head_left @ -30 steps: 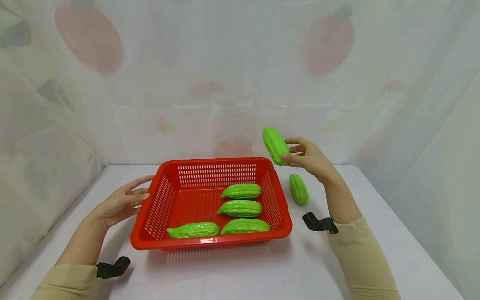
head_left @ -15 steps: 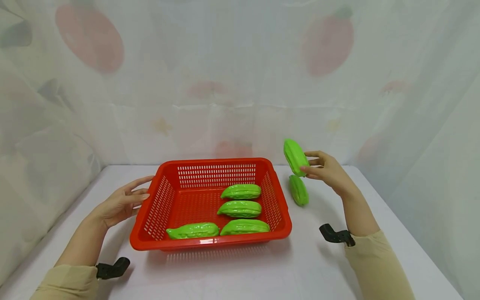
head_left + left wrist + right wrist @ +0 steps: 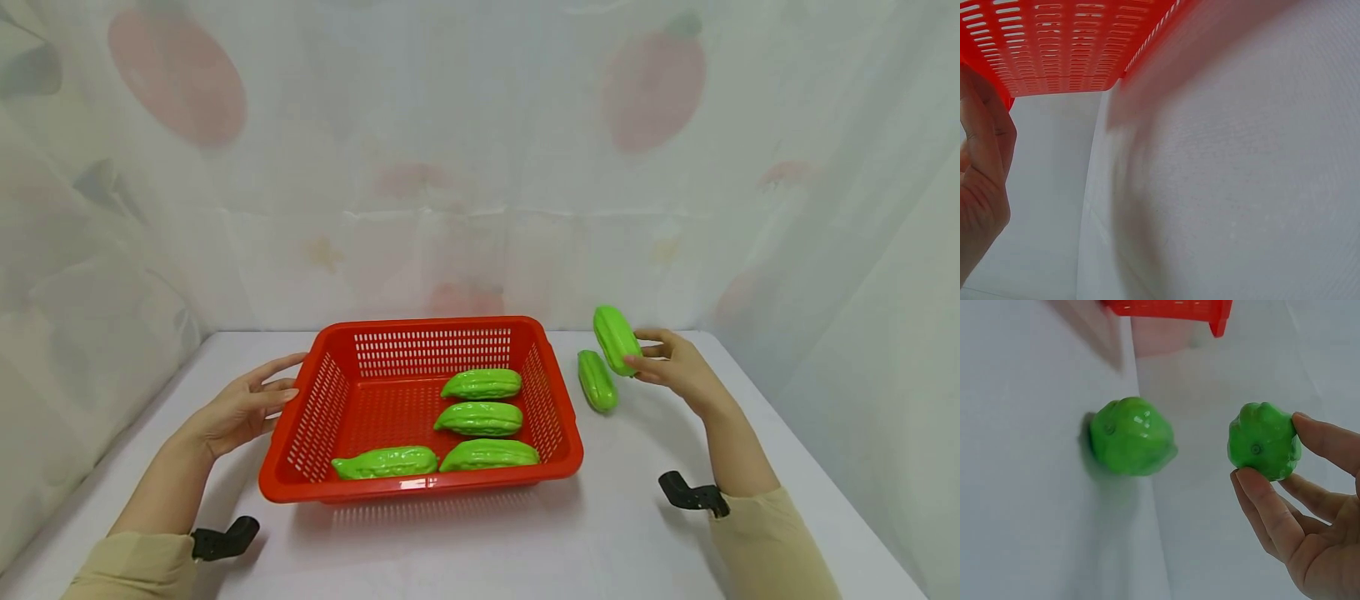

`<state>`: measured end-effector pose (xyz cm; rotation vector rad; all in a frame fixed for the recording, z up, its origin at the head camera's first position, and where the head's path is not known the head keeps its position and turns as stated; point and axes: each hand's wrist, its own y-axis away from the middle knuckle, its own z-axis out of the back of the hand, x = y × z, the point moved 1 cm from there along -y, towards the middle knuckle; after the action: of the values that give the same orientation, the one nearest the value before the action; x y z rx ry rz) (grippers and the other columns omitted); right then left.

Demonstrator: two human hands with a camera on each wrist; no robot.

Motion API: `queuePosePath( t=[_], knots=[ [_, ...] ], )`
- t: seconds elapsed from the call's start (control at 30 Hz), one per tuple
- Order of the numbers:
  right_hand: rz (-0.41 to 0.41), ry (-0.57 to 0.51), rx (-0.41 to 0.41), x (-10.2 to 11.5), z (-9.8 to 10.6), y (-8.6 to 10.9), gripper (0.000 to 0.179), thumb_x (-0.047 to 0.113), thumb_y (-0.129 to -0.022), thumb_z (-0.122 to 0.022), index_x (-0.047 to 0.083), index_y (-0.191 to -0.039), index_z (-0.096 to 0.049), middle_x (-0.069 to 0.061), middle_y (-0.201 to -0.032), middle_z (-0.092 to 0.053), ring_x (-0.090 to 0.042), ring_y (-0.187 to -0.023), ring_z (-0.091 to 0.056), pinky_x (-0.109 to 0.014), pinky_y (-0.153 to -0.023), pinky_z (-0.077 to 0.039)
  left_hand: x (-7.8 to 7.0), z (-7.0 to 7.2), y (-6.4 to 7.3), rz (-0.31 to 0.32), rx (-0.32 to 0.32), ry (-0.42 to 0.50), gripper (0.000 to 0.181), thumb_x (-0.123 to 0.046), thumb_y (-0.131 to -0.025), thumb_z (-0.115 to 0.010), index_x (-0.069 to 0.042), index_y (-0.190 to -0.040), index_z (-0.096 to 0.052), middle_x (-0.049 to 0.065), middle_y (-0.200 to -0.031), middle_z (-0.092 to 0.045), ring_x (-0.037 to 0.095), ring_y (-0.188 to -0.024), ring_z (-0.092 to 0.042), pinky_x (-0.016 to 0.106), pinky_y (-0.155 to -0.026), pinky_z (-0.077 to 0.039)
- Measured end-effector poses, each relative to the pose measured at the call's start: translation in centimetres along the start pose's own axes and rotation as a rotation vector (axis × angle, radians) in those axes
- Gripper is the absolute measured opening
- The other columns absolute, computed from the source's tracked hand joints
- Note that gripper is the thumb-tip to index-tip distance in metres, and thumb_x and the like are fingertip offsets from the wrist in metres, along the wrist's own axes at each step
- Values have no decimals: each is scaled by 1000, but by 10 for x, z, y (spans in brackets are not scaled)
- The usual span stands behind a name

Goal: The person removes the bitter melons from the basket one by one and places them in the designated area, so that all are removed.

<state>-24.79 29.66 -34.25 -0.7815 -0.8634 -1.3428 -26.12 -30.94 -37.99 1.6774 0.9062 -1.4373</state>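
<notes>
Six green gourds point(image 3: 478, 418), one red basket point(image 3: 337, 488): four inside, a fifth gourd point(image 3: 597, 383) on the table point(image 3: 480, 550) just beside it, the sixth gourd point(image 3: 1264, 440) raised, pinched between the fingers and thumb of the right hand point(image 3: 671, 367); the left hand point(image 3: 240, 408), fingers loosely extended, touches the basket's left side

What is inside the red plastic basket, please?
The red rectangular plastic basket holds four glossy green ridged gourds: three along the right, one further left at the front. Its near rim hides the front two's lower edges.

no readable text, no legible labels, brands, numbers or signs
</notes>
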Motion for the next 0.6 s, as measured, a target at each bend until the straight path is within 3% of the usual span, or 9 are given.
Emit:
queuePosePath(
  t=[0.6],
  knots=[
    [-89,66,-10,-33,7,9,73,30,-95,-65,-6,-149,-30,-36,-138,-49,-8,-95,-69,-21,-86,-58,0,0,-1,10,-4,3,47,-8,-103,-46,-28,-144,-38,-10,-117,-72,9,-98,-71,31,-82,-61]
  ],
)
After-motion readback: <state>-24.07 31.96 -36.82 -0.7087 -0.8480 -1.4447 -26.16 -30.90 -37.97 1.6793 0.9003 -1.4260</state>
